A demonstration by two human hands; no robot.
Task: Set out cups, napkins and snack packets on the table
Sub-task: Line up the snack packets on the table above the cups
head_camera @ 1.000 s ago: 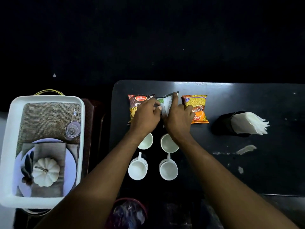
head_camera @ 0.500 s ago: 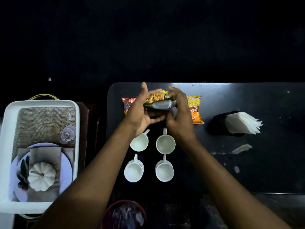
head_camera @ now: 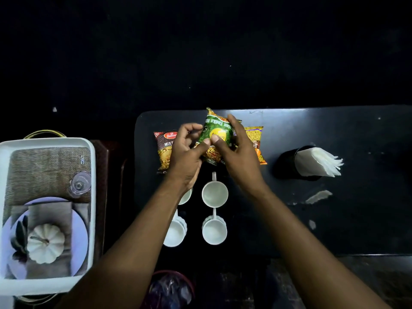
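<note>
Snack packets are my job now. The shiny green foil packet (head_camera: 217,132) is up off the dark table (head_camera: 334,219), held between my two hands. My left hand (head_camera: 186,157) pinches its left side, and my right hand (head_camera: 239,152) pinches its right side. A red-brown packet (head_camera: 163,150) and a yellow-orange packet (head_camera: 256,139) lie flat beside it. Four white cups (head_camera: 214,194) sit just below my hands. Folded white napkins (head_camera: 316,161) stand in a black holder (head_camera: 286,162). I think the slippery foil could slide from my grip and knock a cup over.
</note>
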